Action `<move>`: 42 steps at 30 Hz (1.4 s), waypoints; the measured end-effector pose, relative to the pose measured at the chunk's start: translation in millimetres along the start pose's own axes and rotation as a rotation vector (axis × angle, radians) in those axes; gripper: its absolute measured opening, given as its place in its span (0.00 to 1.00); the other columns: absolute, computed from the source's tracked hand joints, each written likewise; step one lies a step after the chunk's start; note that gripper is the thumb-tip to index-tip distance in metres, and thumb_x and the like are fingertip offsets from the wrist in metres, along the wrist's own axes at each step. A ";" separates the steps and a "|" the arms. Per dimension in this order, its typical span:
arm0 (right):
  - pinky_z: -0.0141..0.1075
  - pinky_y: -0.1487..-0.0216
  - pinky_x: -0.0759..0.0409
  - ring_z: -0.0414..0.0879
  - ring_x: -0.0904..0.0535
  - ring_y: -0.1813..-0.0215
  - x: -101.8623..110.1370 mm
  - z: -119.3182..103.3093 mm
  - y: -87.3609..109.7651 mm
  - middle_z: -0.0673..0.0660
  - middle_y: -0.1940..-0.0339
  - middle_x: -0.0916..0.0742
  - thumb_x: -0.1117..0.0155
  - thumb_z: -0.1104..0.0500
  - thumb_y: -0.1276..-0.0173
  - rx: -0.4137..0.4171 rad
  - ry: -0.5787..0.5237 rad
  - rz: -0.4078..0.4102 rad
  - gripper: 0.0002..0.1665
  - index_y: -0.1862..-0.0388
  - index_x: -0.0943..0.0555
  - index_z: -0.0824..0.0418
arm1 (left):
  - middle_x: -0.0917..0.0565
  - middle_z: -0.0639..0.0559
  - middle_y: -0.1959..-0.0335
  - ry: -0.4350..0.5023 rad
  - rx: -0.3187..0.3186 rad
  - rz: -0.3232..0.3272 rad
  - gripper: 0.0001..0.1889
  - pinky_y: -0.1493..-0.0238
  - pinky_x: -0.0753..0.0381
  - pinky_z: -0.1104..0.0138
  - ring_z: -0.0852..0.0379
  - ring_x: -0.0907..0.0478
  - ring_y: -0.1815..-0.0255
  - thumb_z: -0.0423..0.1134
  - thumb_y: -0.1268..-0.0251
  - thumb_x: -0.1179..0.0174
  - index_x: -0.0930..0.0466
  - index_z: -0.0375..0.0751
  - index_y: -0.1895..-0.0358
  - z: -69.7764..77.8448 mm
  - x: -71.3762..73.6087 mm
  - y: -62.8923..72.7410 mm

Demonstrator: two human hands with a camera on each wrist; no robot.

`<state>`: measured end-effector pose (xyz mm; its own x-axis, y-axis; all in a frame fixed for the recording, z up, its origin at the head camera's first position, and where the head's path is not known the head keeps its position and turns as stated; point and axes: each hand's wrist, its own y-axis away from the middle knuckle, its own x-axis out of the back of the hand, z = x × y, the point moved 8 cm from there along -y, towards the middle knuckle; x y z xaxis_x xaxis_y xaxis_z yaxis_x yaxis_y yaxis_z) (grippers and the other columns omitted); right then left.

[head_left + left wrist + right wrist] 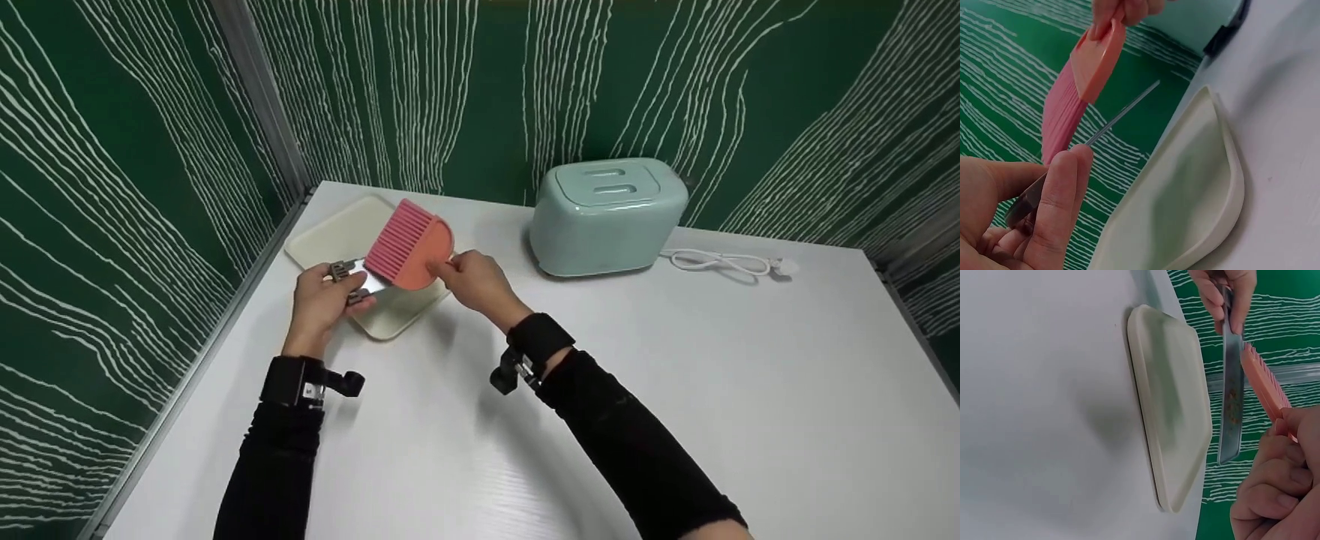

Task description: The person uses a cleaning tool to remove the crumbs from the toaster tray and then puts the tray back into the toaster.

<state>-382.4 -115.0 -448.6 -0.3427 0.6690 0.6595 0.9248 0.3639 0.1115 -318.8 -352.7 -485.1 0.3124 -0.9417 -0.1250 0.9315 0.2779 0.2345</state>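
Observation:
My left hand (315,304) grips the end of a narrow, shiny metal crumb tray (375,283), thumb on top and fingers beneath. Small brownish crumbs (1233,408) cling to the tray's face in the right wrist view. A brush with pink bristles and an orange handle part (429,253) is pinched between the thumb and fingers of my right hand (484,283). Its bristles (1061,112) lie right at the crumb tray, close to my left fingertips. Both are held above a cream rectangular tray (401,313), which rests on the table.
A mint-green toaster (607,229) stands at the back of the white table (637,390). Its white cord and plug (724,262) lie coiled to its right. Green walls (495,97) with white wavy lines rise behind the table and on its left.

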 end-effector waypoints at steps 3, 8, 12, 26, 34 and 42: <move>0.34 0.74 0.42 0.41 0.36 0.77 -4.5 -2.0 -2.3 0.45 0.84 0.29 0.40 0.40 0.17 0.012 0.018 0.005 0.33 0.85 0.28 0.50 | 0.12 0.46 0.63 -0.010 -0.022 0.008 0.12 0.65 0.09 0.70 0.58 0.09 0.75 0.29 0.24 0.35 0.28 0.31 0.47 5.1 -1.6 0.5; 0.34 0.74 0.43 0.40 0.39 0.78 -6.9 -6.0 -4.7 0.44 0.85 0.34 0.40 0.40 0.18 0.054 0.071 0.030 0.35 0.86 0.34 0.50 | 0.12 0.43 0.64 -0.016 -0.057 0.025 0.12 0.67 0.09 0.70 0.58 0.10 0.76 0.28 0.25 0.35 0.27 0.30 0.47 11.1 -2.2 1.1; 0.35 0.73 0.42 0.41 0.39 0.77 -7.9 -8.4 -6.0 0.44 0.85 0.36 0.41 0.40 0.17 0.084 0.117 0.038 0.35 0.86 0.36 0.50 | 0.11 0.40 0.61 -0.033 -0.078 0.045 0.13 0.68 0.09 0.69 0.58 0.10 0.78 0.28 0.25 0.34 0.26 0.29 0.46 13.2 -1.3 2.3; 0.36 0.71 0.41 0.42 0.36 0.74 -6.3 -7.8 -9.2 0.46 0.83 0.32 0.41 0.38 0.17 0.066 0.204 0.081 0.33 0.83 0.31 0.51 | 0.12 0.47 0.72 -0.152 -0.178 0.093 0.11 0.72 0.10 0.69 0.61 0.13 0.82 0.29 0.24 0.34 0.24 0.28 0.48 17.8 3.1 -0.1; 0.36 0.70 0.40 0.43 0.33 0.72 -5.9 0.1 -12.9 0.47 0.81 0.29 0.41 0.38 0.17 0.018 0.228 0.095 0.31 0.80 0.27 0.52 | 0.12 0.46 0.74 -0.185 -0.217 0.107 0.14 0.72 0.10 0.69 0.61 0.12 0.82 0.29 0.25 0.34 0.25 0.25 0.45 22.1 7.7 2.9; 0.37 0.71 0.38 0.44 0.33 0.72 -5.7 1.1 -13.1 0.49 0.79 0.27 0.41 0.39 0.16 0.033 0.291 0.129 0.31 0.79 0.27 0.54 | 0.13 0.53 0.75 -0.235 -0.263 0.140 0.12 0.70 0.09 0.68 0.62 0.11 0.80 0.29 0.25 0.34 0.21 0.28 0.45 25.9 14.6 4.7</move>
<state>-392.7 -122.9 -454.6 -0.1571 0.4994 0.8520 0.9499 0.3124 -0.0080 -314.6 -370.0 -460.9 0.4172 -0.9005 0.1223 0.9084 0.4173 -0.0258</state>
